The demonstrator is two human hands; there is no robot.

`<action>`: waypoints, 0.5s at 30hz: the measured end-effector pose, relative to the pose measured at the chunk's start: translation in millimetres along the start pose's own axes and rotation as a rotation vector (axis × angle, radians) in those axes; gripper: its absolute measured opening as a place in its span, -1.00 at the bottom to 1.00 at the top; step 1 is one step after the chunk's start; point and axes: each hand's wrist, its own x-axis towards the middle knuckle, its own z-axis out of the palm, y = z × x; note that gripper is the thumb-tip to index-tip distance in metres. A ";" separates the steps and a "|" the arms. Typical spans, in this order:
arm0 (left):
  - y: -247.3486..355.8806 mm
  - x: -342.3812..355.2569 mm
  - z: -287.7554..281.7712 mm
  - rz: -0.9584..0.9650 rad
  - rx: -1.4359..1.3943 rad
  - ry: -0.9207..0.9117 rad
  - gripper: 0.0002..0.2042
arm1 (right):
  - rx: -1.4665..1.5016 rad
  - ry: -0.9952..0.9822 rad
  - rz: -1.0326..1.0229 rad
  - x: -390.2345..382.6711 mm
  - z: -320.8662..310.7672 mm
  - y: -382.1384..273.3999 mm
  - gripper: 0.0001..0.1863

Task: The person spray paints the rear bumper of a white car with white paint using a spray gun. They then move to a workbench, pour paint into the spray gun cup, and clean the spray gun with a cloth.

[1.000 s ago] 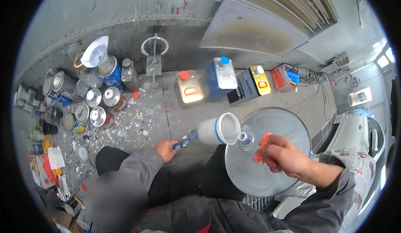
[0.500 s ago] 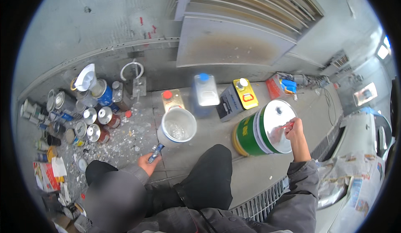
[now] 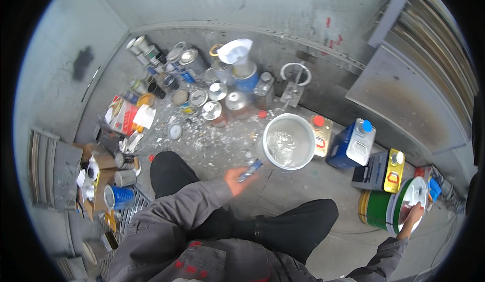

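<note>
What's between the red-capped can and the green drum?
In the head view, a blue-capped can and a black-and-yellow can stand between the red-capped can and the green drum.

The left grip (image 3: pixel 235 181) held a blue patterned handle (image 3: pixel 250 171) near a white tub (image 3: pixel 304 140) that glistened inside. The right grip (image 3: pixel 415 214) was at the pale top of a green drum (image 3: pixel 376 209), just beside a yellow-and-black can (image 3: pixel 371 172). Capped cans (image 3: pixel 237 103) crowded the spattered floor (image 3: pixel 202 138).
</note>
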 end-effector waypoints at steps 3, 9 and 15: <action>4.4 -0.9 2.2 -0.028 -0.088 0.010 -0.79 | -0.666 0.090 -0.304 -48.4 7.4 -24.4 -0.13; -2.0 0.9 -11.8 -0.092 -0.257 0.044 -0.76 | -0.607 0.279 -0.502 -170.1 14.3 -140.0 -0.28; -38.7 9.0 -41.8 -0.161 -0.437 -0.059 -0.69 | 0.162 -1.178 -0.619 -495.9 134.4 -254.0 0.11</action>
